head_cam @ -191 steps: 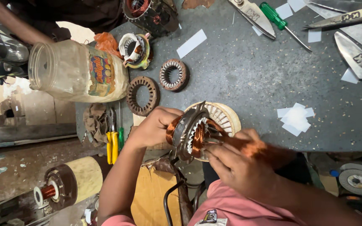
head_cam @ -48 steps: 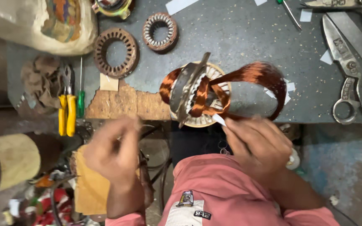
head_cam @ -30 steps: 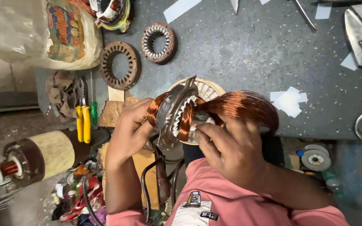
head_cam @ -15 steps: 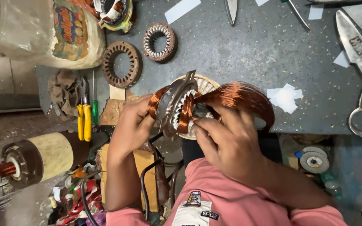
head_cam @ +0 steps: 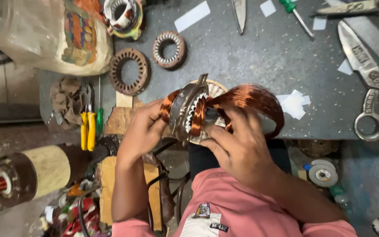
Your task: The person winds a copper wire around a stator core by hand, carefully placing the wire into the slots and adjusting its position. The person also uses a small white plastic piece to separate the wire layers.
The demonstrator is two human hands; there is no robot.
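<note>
Hands are working a motor stator (head_cam: pixel 188 112) held on edge above the near edge of the grey bench (head_cam: pixel 259 57). Left hand (head_cam: pixel 142 129) is gripping the stator's left rim, while right hand (head_cam: pixel 238 147) is closing its fingers (head_cam: pixel 237 119) on a copper wire coil (head_cam: pixel 255 98) and pressing it toward the slots. Some windings are already sitting in the core; the large loop on the right is still hanging outside, so insertion looks partly done. Two bare stator cores (head_cam: pixel 130 71) are lying farther left.
</note>
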